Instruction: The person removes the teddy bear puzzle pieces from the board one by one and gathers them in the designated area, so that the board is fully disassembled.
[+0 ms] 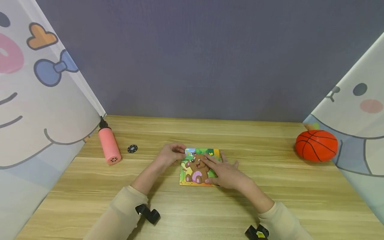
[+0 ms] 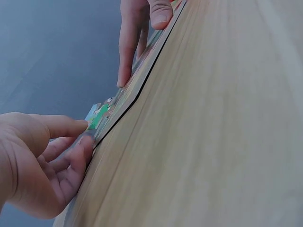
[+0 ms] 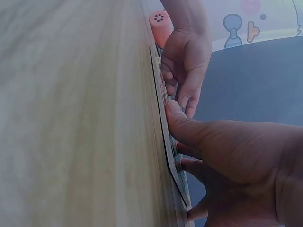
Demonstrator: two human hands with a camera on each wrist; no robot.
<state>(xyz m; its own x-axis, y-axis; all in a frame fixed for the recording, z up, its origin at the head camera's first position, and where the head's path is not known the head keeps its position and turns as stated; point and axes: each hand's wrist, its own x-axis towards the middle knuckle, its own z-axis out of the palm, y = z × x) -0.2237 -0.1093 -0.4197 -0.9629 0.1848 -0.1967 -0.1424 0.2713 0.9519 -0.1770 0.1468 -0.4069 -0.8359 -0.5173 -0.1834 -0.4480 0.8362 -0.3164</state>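
Observation:
A flat bear jigsaw puzzle [image 1: 196,176] in a thin board lies on the wooden table, brown bear in the middle and green around it. At its upper left corner my left hand [image 1: 171,155] pinches a small blue-and-green puzzle piece [image 2: 98,116], which stands tilted up from the board in the left wrist view. My right hand [image 1: 225,173] rests spread over the right half of the puzzle, its thumb and fingertips touching the surface. That hand hides part of the right side of the picture.
On the left of the wooden table [image 1: 192,213] lie a pink hand pump [image 1: 109,145] with a black nozzle and a black poker chip [image 1: 132,148]. An orange toy basketball [image 1: 316,145] sits at the right edge. A dark grey panel [image 1: 192,60] rises behind.

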